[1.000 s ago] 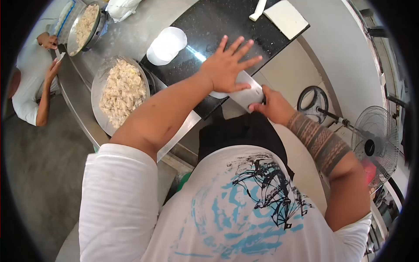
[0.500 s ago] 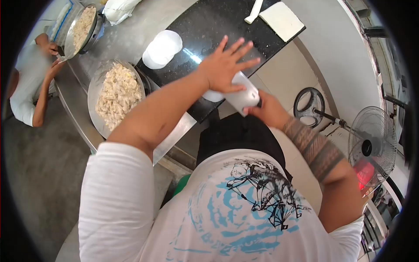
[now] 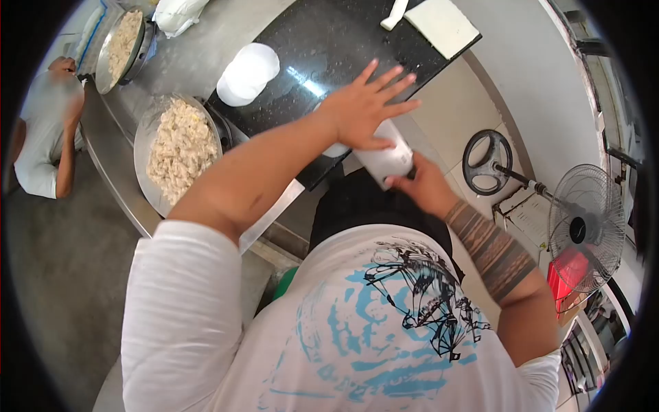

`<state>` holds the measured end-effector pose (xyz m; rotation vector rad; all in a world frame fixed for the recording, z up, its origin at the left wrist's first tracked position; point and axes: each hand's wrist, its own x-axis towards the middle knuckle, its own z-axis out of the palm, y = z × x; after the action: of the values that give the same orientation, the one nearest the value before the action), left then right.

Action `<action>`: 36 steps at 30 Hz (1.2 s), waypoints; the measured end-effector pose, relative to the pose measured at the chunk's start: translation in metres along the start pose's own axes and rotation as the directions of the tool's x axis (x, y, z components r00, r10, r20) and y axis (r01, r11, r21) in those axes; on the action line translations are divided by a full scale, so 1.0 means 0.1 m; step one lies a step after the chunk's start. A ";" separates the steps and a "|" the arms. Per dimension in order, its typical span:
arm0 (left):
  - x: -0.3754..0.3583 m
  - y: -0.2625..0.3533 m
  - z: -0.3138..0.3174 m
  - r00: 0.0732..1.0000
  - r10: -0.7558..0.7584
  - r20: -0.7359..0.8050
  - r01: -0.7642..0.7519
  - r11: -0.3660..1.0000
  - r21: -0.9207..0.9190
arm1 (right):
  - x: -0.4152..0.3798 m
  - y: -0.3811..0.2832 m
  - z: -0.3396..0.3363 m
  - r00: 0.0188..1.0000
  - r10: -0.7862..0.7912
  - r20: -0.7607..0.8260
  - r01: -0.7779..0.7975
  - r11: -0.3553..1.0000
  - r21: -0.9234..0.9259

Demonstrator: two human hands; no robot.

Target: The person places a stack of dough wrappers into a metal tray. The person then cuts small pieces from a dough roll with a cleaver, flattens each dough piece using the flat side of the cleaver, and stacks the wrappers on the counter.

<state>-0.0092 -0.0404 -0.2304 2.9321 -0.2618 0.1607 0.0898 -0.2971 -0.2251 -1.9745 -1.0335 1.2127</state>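
My right hand grips a cleaver with a broad, flat, silvery blade, held at the near edge of the black countertop. Over the blade, my left hand is spread with its fingers apart, the thumb lying along the metal. A thin white round shows partly from under my left wrist. Farther left on the counter rests an overlapping pile of thin white rounds, which look like dough wrappers.
Left of the counter sits a metal bowl heaped with chunky pale filling. Another person stands by a second pan of filling. A white slab and white stick lie at the far corner. A fan stands right.
My left hand has shifted slightly right over the blade, still spread. The cleaver stays in my right hand, moved a little. The other person's hand has left the second pan.
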 end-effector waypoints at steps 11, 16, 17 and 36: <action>-0.32 -0.37 -0.37 0.991 -0.089 -0.102 0.090 0.996 0.002 | 0.41 -0.33 -0.09 0.979 -0.198 0.043 0.203 0.965 -0.169; -0.31 0.06 -0.20 0.986 -0.163 -0.020 0.161 0.982 -0.103 | 0.09 -0.29 -0.06 0.995 -0.048 0.084 0.054 0.995 -0.079; -0.21 0.01 -0.18 0.987 -0.153 -0.046 0.150 0.987 -0.062 | 0.08 -0.21 -0.13 0.996 -0.070 0.046 0.074 0.994 -0.080; -0.78 0.00 -0.16 0.629 -0.768 0.125 0.719 0.513 -0.469 | -0.13 0.11 -1.02 0.995 -0.039 0.095 0.065 0.958 -0.281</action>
<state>-0.0873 -0.0239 -0.2248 2.2511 0.8748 0.0842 0.1825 -0.3226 -0.1865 -2.1066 -1.3613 1.1863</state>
